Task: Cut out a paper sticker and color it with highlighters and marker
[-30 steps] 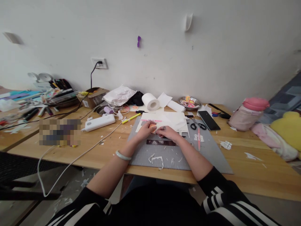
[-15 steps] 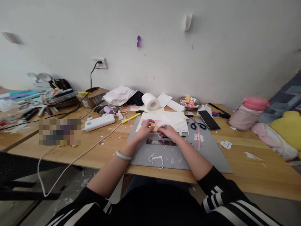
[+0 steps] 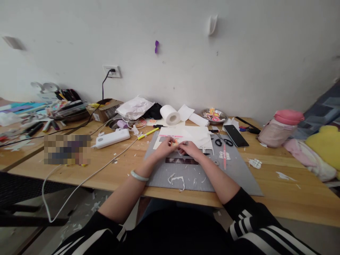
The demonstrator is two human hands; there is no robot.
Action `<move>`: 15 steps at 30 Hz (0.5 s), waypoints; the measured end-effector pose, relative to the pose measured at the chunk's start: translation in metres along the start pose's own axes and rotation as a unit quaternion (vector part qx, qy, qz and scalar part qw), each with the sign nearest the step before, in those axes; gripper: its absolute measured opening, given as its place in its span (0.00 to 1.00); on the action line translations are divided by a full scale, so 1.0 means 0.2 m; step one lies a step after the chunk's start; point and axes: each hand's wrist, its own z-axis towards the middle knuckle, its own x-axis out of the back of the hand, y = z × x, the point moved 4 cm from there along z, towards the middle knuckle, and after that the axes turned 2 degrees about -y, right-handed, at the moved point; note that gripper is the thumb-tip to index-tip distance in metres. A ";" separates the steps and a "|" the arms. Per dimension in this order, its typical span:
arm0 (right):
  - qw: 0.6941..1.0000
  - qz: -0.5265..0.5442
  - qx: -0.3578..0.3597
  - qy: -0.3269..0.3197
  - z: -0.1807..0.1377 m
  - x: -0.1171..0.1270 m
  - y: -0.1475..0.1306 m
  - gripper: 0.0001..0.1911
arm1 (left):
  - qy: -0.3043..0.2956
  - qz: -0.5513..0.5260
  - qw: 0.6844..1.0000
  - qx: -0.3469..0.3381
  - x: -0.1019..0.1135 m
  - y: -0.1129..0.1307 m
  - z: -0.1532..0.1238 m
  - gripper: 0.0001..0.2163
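Observation:
Between the fingertips of my left hand (image 3: 165, 148) is a small orange and white cutout (image 3: 174, 143), seen nearly edge-on. My right hand (image 3: 190, 148) meets it from the right with thumb and forefinger pinched together; what they grip is too small to tell. Both hands are over a grey cutting mat (image 3: 159, 179). Just below them lies a dark steel ruler (image 3: 182, 161), and white paper (image 3: 186, 131) with a pink pen (image 3: 170, 136) is behind them. Black-handled scissors (image 3: 223, 142) and a pink-orange craft knife or pen (image 3: 224, 157) lie to the right.
A phone (image 3: 236, 135), a pink bottle (image 3: 273, 131) and a metal bowl of cutouts (image 3: 214, 116) stand on the right. A paper roll (image 3: 170, 115) is at the back. On the left are a white power strip (image 3: 113, 138), a yellow marker (image 3: 148, 133) and a loose cable. Scraps litter the mat.
The orange cutout has turned in my fingers, from its face showing to nearly edge-on. My left fingers have curled slightly; both arms stay where they were.

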 end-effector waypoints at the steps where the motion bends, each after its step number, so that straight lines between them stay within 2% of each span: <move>1: 1.000 0.000 -0.001 0.000 0.00 0.00 0.00 0.11 | 0.000 0.008 1.000 0.000 0.00 0.00 0.00 0.11; 6: 1.000 -0.004 0.000 0.000 0.01 0.00 0.00 0.11 | -0.002 0.032 0.999 0.006 0.00 0.02 -0.01 0.13; 15: 1.000 -0.009 0.001 -0.012 0.01 0.00 0.00 0.11 | -0.013 0.020 1.000 0.015 0.00 0.00 0.00 0.10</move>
